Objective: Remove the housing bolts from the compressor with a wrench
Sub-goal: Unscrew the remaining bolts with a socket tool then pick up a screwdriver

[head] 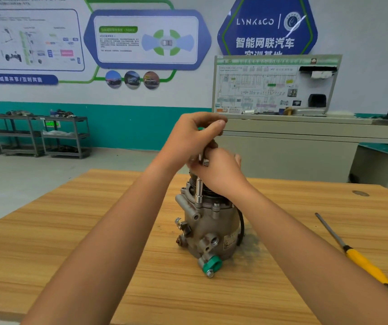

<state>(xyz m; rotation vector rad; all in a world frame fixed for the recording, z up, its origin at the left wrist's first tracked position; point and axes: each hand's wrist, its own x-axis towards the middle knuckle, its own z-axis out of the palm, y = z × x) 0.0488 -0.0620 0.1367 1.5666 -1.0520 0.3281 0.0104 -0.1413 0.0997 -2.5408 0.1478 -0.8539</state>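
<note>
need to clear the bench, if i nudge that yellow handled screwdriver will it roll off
The screwdriver lies flat on the wooden table, right of the compressor. Its shaft and yellow handle look rounded, so a sideways nudge would probably roll it, and its handle end lies close to the table's right edge. It looks rigid and probably light enough to lift easily by the handle.

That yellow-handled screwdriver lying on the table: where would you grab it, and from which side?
Grip the screwdriver by its thick yellow handle, coming down from above. It lies flat on the wooden table, apart from the compressor, with bare wood along both sides. The thin metal shaft offers far less to hold.
</note>
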